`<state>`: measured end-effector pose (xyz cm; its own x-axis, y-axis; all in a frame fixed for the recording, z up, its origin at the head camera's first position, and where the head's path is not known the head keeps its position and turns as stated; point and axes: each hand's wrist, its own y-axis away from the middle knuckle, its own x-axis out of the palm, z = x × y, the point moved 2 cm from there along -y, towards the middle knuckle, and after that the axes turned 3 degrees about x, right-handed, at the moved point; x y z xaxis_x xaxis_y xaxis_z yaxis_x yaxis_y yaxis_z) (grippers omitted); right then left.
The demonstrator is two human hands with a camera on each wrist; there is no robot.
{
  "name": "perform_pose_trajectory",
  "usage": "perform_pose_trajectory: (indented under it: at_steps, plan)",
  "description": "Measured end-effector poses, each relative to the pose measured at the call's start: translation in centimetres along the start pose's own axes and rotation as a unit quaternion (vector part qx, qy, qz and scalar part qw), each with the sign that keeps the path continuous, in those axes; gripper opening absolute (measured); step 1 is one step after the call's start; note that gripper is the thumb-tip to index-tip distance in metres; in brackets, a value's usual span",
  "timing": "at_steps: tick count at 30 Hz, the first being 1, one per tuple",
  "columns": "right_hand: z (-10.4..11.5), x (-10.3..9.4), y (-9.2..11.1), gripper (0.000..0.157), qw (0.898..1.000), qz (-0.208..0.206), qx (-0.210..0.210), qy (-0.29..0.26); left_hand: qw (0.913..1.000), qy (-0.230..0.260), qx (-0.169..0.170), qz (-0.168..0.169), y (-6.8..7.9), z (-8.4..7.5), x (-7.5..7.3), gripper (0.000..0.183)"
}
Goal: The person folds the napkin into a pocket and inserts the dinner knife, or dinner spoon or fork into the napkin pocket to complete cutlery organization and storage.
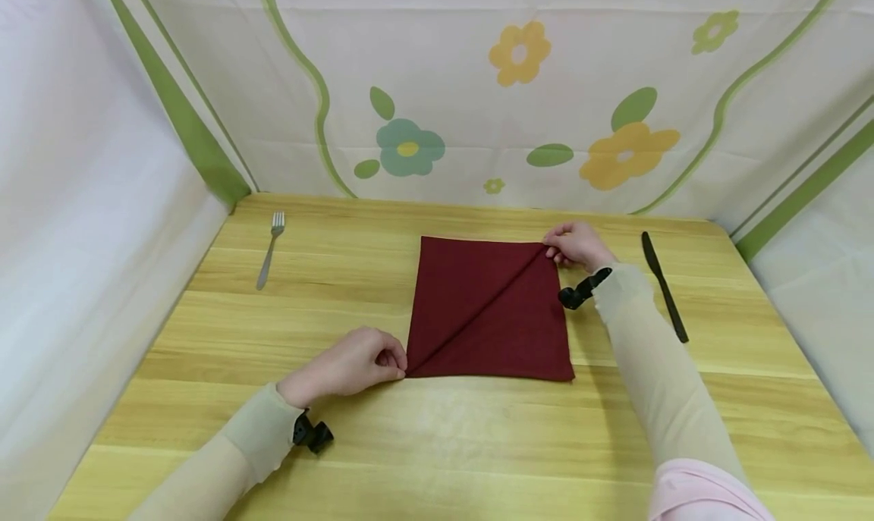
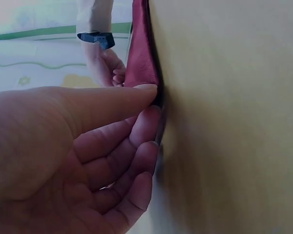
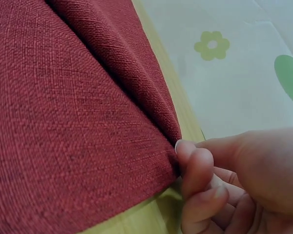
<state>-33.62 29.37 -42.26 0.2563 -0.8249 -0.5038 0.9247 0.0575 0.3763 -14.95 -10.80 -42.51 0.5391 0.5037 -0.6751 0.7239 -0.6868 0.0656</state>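
A dark red cloth napkin (image 1: 519,316) lies as a square on the wooden table, with a diagonal fold running from its near left corner to its far right corner. At the near left corner, my left hand (image 1: 358,360) pinches the cloth between thumb and fingers; the left wrist view shows the thumb on top of the napkin's edge (image 2: 142,53). My right hand (image 1: 576,244) pinches the far right corner, where the fold's end comes to a point. In the right wrist view, the raised fold of the napkin (image 3: 132,87) runs up to the right fingertips.
A fork (image 1: 270,251) lies at the far left of the table (image 1: 437,445), tines pointing away. To the right, beyond the right wrist, lies a black knife (image 1: 664,286). White curtains with flower prints (image 1: 478,89) enclose the back and sides.
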Motion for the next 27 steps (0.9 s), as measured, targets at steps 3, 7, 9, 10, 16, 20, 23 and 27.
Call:
perform_pose_trajectory:
  at_steps: [3,7,9,10,16,20,23,27]
  plan:
    - [0.1,0.1,0.3,0.028,1.000,-0.012,-0.005,0.005,1.0000,0.000,0.009,-0.002,-0.1,0.0,-0.3,0.009]
    - [0.1,-0.1,0.7,0.032,1.000,-0.019,-0.007,-0.004,0.9995,0.015,0.025,-0.010,-0.4,0.5,-0.7,0.012]
    - [0.2,-0.3,0.9,0.036,1.000,-0.021,-0.012,-0.015,0.9993,0.022,0.023,-0.019,-0.6,1.1,-1.1,0.012]
    - [0.3,-0.5,1.1,0.039,0.999,-0.023,-0.018,-0.024,0.9992,0.023,0.019,-0.027,-0.8,1.4,-1.4,0.013]
    - [2.2,-0.7,3.3,0.049,0.994,-0.035,-0.081,-0.057,0.9933,0.059,-0.025,-0.096,-2.4,3.1,-4.3,0.024]
    - [3.7,-0.2,5.4,0.047,0.991,-0.050,-0.121,-0.041,0.9845,0.090,-0.046,-0.143,-4.5,4.0,-6.3,0.034]
    - [4.6,0.4,7.0,0.045,0.987,-0.066,-0.149,-0.014,0.9794,0.093,-0.057,-0.170,-6.1,4.8,-7.3,0.035]
    - [5.3,1.7,8.9,0.043,0.982,-0.072,-0.174,0.005,0.9757,0.087,-0.077,-0.186,-8.1,5.7,-8.1,0.036]
